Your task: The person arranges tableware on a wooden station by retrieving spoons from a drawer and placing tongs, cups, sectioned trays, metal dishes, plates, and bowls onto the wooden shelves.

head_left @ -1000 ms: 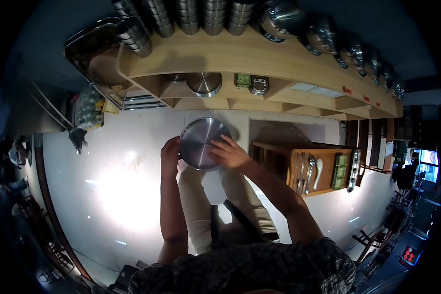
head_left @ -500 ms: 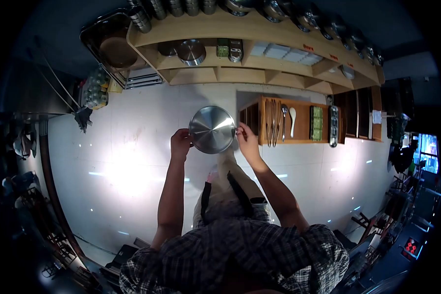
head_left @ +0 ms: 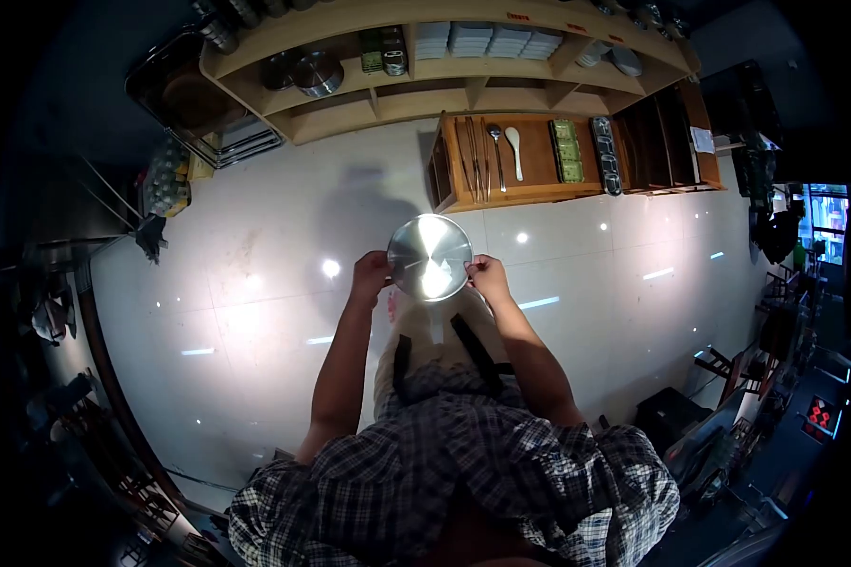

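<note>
A round, shiny stainless steel pot (head_left: 429, 257) is held out in front of my body, over the tiled floor. My left hand (head_left: 371, 276) is closed on its left edge. On the opposite edge, my right hand (head_left: 487, 276) grips with thumb and fingers. Light reflects off the pot's round metal face; any small handles at its sides are covered by my fingers. Similar steel pots (head_left: 319, 74) sit in the left part of the wooden shelf (head_left: 425, 101).
On a low wooden cabinet (head_left: 536, 180) lie chopsticks (head_left: 477, 161), a steel spoon (head_left: 497, 159), a white spoon (head_left: 514, 156), a green compartment tray (head_left: 567, 151) and a dark one (head_left: 606, 156). White dishes (head_left: 470, 41) fill a shelf bay. Bottles (head_left: 167, 180) stand at left.
My view has turned and shifted, so the shelf and cabinet appear higher and further left. The pot stays in both hands, now lower relative to the cabinet.
</note>
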A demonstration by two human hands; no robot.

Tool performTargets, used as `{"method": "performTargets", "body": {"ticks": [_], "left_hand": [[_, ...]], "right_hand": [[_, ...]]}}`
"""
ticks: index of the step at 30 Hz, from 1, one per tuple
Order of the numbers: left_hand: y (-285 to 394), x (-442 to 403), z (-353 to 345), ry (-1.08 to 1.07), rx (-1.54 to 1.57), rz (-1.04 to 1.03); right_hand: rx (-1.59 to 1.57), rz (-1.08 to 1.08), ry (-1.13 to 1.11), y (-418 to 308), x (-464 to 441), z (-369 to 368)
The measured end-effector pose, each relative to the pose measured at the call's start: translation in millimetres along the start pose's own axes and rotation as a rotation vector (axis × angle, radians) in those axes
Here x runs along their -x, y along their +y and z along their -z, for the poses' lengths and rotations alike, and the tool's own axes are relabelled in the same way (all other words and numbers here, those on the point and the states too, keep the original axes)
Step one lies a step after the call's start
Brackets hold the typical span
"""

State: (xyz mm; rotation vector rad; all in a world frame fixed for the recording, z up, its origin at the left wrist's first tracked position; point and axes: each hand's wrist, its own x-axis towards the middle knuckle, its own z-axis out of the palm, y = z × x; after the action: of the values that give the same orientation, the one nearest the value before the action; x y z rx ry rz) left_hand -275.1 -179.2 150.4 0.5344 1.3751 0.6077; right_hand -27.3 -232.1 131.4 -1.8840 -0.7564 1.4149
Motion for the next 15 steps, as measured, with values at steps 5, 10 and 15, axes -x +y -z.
{"method": "performTargets", "body": {"ticks": [5, 10, 15], "left_hand": [[-27.9, -5.7, -50.7, -0.027, -0.129, -0.078], [-67.9, -25.7, -116.8, 0.045, -0.191, 0.031], [-132.9, -51.6, -182.5, 0.024, -0.002, 0.069]], "right_hand": [[-0.027, 0.054, 0.057, 36.8, -11.4, 50.6], [0.07, 0.023, -0.006, 51.6, -28.5, 121.1], [0.195, 0.254, 0.046, 121.8, -76.9, 192.7]]}}
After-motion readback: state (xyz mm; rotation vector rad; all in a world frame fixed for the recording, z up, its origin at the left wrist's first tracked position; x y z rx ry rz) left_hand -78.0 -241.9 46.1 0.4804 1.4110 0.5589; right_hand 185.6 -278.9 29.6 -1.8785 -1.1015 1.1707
